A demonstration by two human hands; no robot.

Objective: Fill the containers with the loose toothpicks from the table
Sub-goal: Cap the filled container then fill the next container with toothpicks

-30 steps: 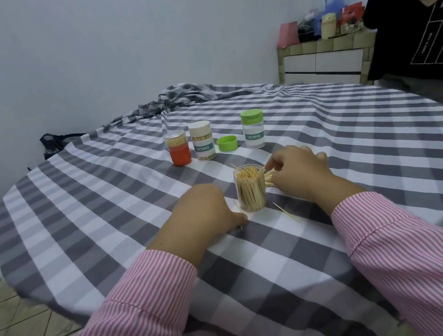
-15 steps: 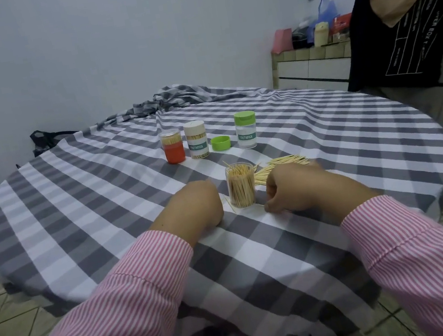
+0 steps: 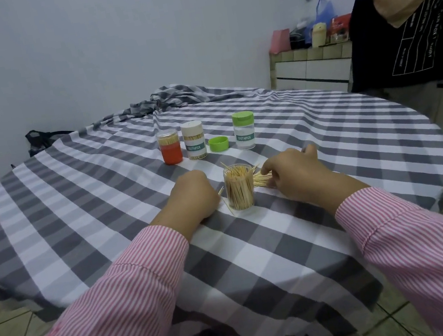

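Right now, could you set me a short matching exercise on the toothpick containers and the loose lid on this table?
Things:
1. orange container
2. green-lidded container
3. open clear container
4. green lid

Places:
A. between the two hands
B. leftmost in the back row
C. lying loose between two labelled containers
D. rightmost in the back row

Pairs: 1-B, 2-D, 3-A, 4-C

wearer: long sleeves (image 3: pixel 138 308), pink-and-white pinstripes | cuffs: stitched seam at wrists | hands: bare | right sleeve: faint pink mark
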